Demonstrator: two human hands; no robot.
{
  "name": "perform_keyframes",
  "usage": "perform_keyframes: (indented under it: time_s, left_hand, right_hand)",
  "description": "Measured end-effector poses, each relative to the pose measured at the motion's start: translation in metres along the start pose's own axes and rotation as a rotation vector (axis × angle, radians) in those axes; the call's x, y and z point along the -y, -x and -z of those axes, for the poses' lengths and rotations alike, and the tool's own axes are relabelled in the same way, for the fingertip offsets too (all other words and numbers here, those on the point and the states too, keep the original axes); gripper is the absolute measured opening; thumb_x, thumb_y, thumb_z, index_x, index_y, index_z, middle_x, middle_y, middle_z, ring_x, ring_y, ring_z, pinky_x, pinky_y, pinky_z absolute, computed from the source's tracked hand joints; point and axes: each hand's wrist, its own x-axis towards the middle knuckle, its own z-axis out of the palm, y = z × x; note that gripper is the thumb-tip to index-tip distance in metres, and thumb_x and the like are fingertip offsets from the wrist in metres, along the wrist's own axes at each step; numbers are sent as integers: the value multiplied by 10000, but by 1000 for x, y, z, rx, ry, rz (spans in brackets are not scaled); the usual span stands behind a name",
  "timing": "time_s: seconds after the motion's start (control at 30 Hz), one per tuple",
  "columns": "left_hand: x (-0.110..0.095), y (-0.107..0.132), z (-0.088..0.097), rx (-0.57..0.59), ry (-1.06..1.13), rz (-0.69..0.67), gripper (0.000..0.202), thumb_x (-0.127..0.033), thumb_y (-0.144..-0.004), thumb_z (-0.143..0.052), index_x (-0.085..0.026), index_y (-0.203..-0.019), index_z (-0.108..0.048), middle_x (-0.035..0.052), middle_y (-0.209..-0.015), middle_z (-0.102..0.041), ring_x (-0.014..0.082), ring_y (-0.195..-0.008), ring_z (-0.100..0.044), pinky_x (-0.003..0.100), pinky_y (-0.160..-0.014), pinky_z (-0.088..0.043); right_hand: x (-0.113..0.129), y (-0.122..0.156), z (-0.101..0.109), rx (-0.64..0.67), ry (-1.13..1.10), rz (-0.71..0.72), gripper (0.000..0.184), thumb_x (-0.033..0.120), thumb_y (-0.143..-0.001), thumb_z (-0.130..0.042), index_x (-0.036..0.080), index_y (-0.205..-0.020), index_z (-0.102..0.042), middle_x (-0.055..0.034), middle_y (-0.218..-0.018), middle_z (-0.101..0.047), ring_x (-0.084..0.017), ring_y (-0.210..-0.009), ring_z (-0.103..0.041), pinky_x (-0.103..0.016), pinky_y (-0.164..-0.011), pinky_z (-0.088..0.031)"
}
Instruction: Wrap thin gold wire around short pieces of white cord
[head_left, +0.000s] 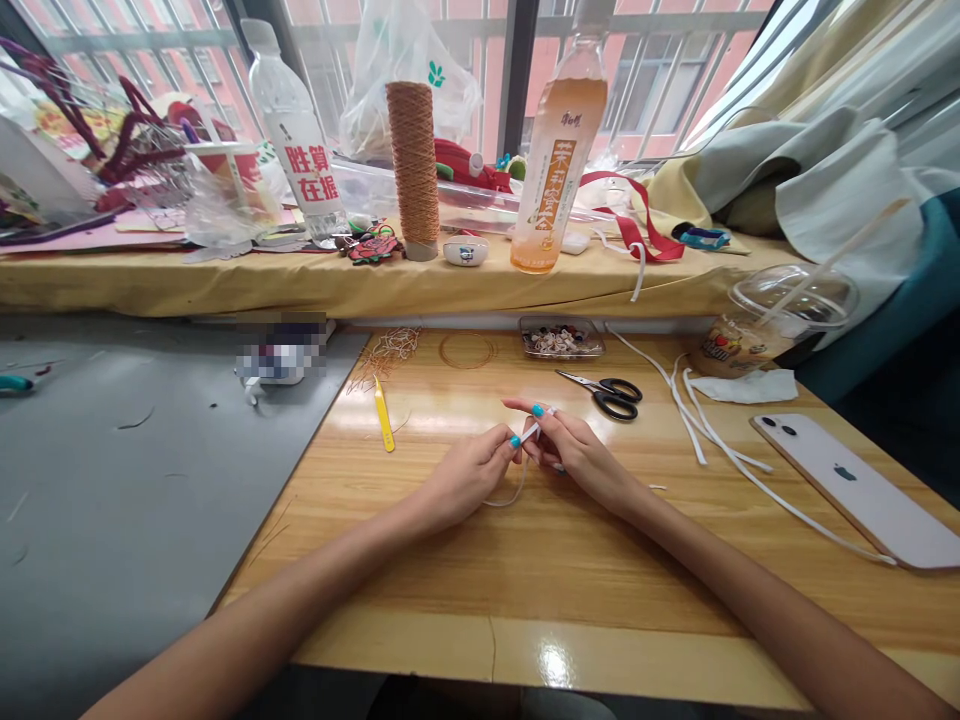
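A thin white cord (pixel 530 432) runs between my two hands above the wooden table. My left hand (pixel 474 468) pinches it between thumb and finger. My right hand (pixel 576 450) grips the other part near its thumb, with the index finger stretched out to the left. A loop of the cord hangs below the left fingers. Beyond my right hand lie black-handled scissors (pixel 611 394), blades partly apart. Yellow tweezers (pixel 384 415) rest to the left. A clear tray (pixel 562 348) of small beads or rings stands farther back.
White cords (pixel 694 420) and a phone (pixel 855 485) lie on the right, by a plastic cup (pixel 739 330). Along the cloth-covered ledge (pixel 450 290) stand a spool of brown thread (pixel 414 170), a tea bottle (pixel 559 170) and a water bottle (pixel 296 150). A grey surface (pixel 150 480) adjoins the table (pixel 420 580) at left.
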Motion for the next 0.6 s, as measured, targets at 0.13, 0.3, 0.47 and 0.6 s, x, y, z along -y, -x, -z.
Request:
perform_keyframes:
  time_s: [0.13, 0.3, 0.47, 0.6]
  left_hand:
    - [4, 0, 0, 67, 136, 44, 244, -303, -854, -268, -162, -809, -462, -65, -440, -381, 73, -405, -320, 177, -450, -264]
    - [-1, -1, 5, 29, 104, -56, 245, -293, -830, -356, -151, -741, -536, 1, -686, -538, 102, -651, -479, 199, -636, -361]
    - [-5, -3, 11, -162, -25, -152, 257, -284, -801, -399, -150, -685, -586, 53, -959, -524, 151, -885, -483, 236, -775, -361]
    - [-3, -5, 12, -166, -29, 37, 286, -310, -791, -380, -143, -648, -564, 15, -712, -559, 100, -554, -476, 205, -539, -364]
  right_hand:
    - [-1, -4, 7, -91, -129, -6, 418, 420, -815, -359, 135, -1081, -509, 40, -534, -434, -63, -412, -279, -222, -396, -208]
    - [-6, -14, 28, -323, -259, 70, 309, 427, -736, -493, 168, -881, -578, 15, -651, -498, -47, -409, -310, -212, -368, -197]
    - [-10, -17, 36, -417, -175, -1, 348, 501, -715, -490, 160, -709, -558, 47, -473, -413, -61, -399, -363, -187, -360, -244]
    - [-12, -17, 32, -446, -147, -24, 366, 517, -690, -512, 153, -666, -534, 29, -524, -474, -51, -410, -403, -169, -352, -256]
